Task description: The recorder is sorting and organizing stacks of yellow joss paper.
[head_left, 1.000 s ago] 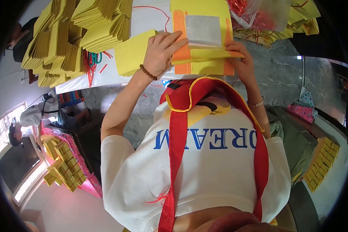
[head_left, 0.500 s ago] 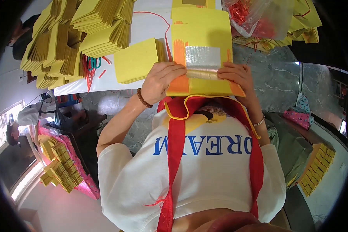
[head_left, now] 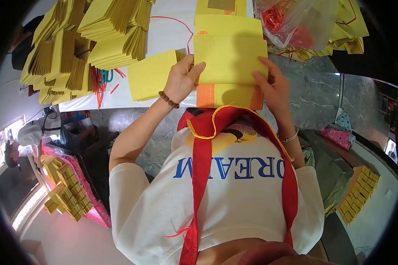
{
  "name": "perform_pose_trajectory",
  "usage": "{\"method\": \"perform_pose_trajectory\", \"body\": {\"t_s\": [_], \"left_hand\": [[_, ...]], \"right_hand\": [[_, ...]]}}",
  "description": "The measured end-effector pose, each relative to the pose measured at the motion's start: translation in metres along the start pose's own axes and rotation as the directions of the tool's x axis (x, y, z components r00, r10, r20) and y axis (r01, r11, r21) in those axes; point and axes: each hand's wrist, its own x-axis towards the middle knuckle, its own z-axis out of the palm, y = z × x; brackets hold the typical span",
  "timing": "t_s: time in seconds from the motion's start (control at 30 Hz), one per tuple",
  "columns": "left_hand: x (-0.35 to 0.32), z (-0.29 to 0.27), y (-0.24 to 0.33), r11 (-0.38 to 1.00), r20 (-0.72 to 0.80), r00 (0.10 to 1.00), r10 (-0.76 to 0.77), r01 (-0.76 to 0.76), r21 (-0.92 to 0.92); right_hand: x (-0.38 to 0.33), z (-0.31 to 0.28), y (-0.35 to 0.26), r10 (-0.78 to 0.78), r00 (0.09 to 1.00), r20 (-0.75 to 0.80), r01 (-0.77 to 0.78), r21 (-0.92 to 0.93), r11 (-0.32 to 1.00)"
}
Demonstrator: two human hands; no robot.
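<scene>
A sheet of yellow paper (head_left: 230, 57) is folded over in front of me at the near edge of the white table. Below the fold shows a strip of paper with orange bands (head_left: 205, 95). My left hand (head_left: 183, 78) grips the fold's left edge, thumb on top and fingers partly hidden. On the right edge, my right hand (head_left: 272, 84) pinches the paper between thumb and fingers. More yellow sheets (head_left: 227, 24) lie beyond the fold. A stack of yellow paper (head_left: 148, 77) rests just left of my left hand.
Fanned yellow paper bundles (head_left: 115, 33) pile up at the far left, with teal-handled scissors (head_left: 105, 76) and red strings (head_left: 98, 90) beside them. A clear plastic bag (head_left: 292, 22) with red ribbon sits far right. Stacked yellow bundles (head_left: 73, 190) stand at left, near another person (head_left: 28, 134).
Both hands have moved from the near side of the paper outward to its side edges. The yellow fold now covers the silver patch and the gold roll seen before.
</scene>
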Motion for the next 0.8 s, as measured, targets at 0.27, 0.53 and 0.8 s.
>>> {"method": "perform_pose_trajectory", "body": {"t_s": [0.27, 0.53, 0.8], "left_hand": [[0.011, 0.002, 0.000, 0.990, -0.003, 0.998, -0.062, 0.061, -0.126], [0.007, 0.006, 0.010, 0.998, -0.084, 0.994, -0.065, 0.064, -0.011], [0.012, 0.006, 0.004, 0.995, -0.075, 0.993, -0.089, 0.085, -0.053]], "right_hand": [[0.009, 0.009, 0.017, 0.039, 0.993, -0.110, -0.038, 0.008, 0.999], [0.008, 0.015, 0.011, -0.026, 0.986, -0.162, 0.018, -0.052, 0.998], [0.012, 0.016, 0.014, -0.045, 0.980, -0.193, 0.029, -0.085, 0.996]]}}
